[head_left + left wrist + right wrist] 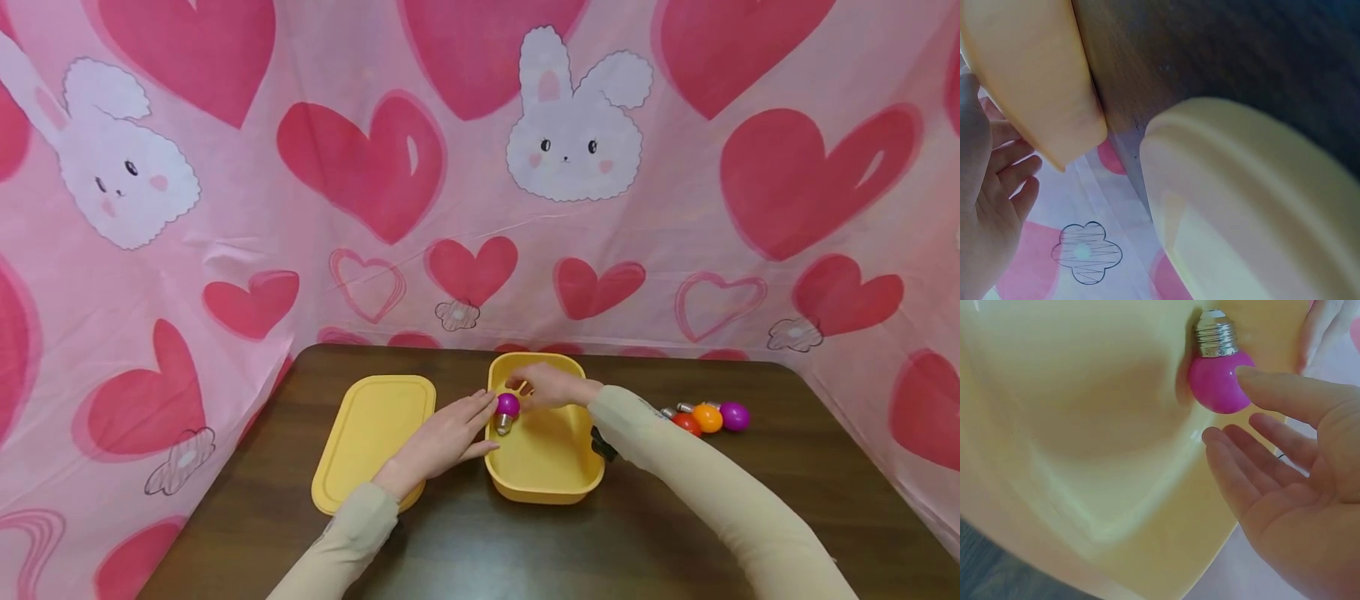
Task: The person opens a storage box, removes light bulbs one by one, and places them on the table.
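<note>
A purple light bulb (507, 405) with a silver screw base lies inside the yellow plastic box (543, 497), by its left wall. My right hand (551, 387) reaches over the box's far part, fingers bent loosely around empty space. In the right wrist view the thumb of my right hand (1304, 469) overlaps the side of the bulb (1219, 381), while the other fingers stand apart from it. My left hand (442, 435) is at the left rim with straight fingers. The left wrist view shows those fingers beside the outer wall of the box (1035, 75).
A yellow lid (375, 429) lies flat on the dark wooden table (480, 550), left of the box and partly under my left forearm. To the right lie a red bulb (687, 424), an orange bulb (707, 418) and another purple bulb (735, 416). A heart-patterned cloth hangs behind.
</note>
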